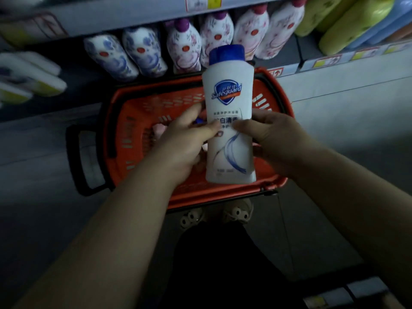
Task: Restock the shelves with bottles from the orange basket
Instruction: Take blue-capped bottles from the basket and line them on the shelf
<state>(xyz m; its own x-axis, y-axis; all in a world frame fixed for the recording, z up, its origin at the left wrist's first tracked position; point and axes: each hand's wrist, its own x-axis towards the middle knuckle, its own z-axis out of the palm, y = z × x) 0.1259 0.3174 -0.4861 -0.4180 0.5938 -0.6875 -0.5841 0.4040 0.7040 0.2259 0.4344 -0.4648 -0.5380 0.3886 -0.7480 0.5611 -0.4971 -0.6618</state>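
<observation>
Left hand (189, 139) and right hand (270, 136) gripping upright white Safeguard bottle (229, 121) above orange basket (133, 121), near shelf bottles (185, 45).

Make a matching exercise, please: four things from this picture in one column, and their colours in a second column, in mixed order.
Things:
1. cap of the held bottle
2. basket
3. basket handle
4. packs on the upper right shelf

Colours:
A. black
B. yellow-green
C. blue
D. orange

Pairs: 1-C, 2-D, 3-A, 4-B. The left hand and right hand hold the bottle above the basket.
</observation>
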